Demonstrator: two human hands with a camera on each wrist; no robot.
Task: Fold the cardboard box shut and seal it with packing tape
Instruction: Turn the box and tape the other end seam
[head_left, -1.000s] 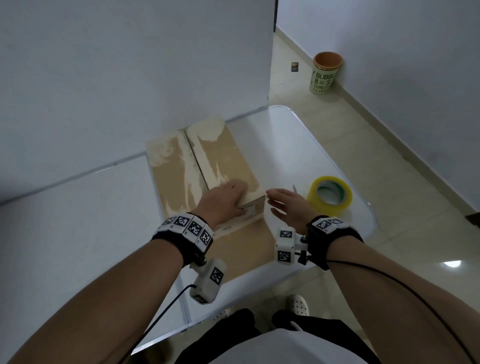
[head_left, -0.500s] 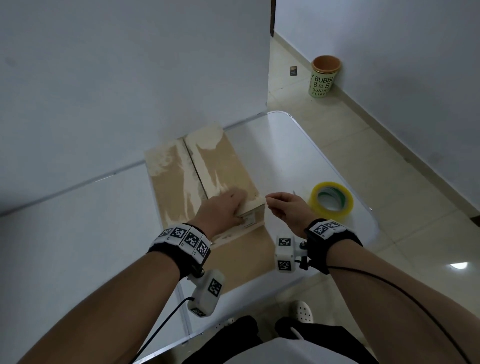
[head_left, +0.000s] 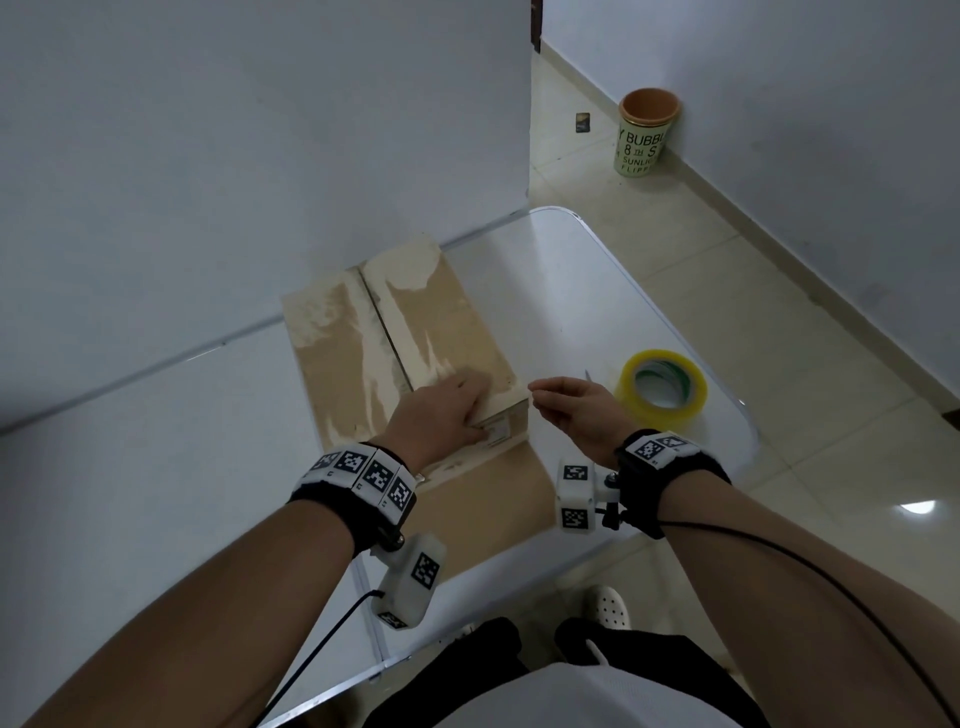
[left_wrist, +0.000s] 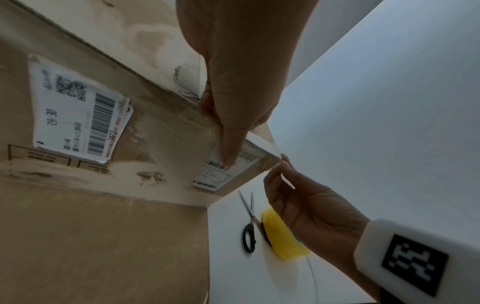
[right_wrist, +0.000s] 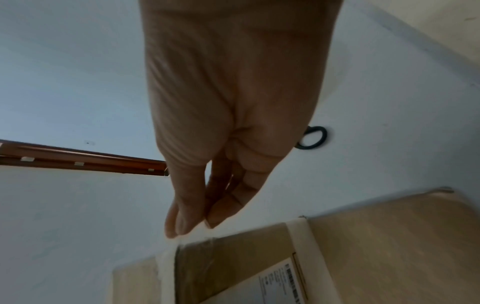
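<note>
A brown cardboard box (head_left: 436, 322) lies on the white table (head_left: 550, 291), top flaps folded down, with one flap (head_left: 488, 499) lying flat toward me. My left hand (head_left: 478, 405) presses the box's near right corner, fingers flat on top and the thumb (left_wrist: 228, 156) down the side face over a label. Just right of that corner, my right hand (head_left: 539, 392) pinches the end of a clear tape strip (left_wrist: 270, 142) that runs from the box edge. The right wrist view shows the pinched fingertips (right_wrist: 192, 224) just above the box (right_wrist: 363, 246).
A yellow tape roll (head_left: 662, 387) lies on the table right of my right hand, with scissors (left_wrist: 249, 224) beside it. A white wall stands close behind the box. The table's rounded edge (head_left: 748, 415) is near the roll. A cup-shaped bin (head_left: 647, 135) stands on the floor.
My right hand moved left to the box's corner and its spread fingers closed into a pinch. My left hand stayed pressed on the box.
</note>
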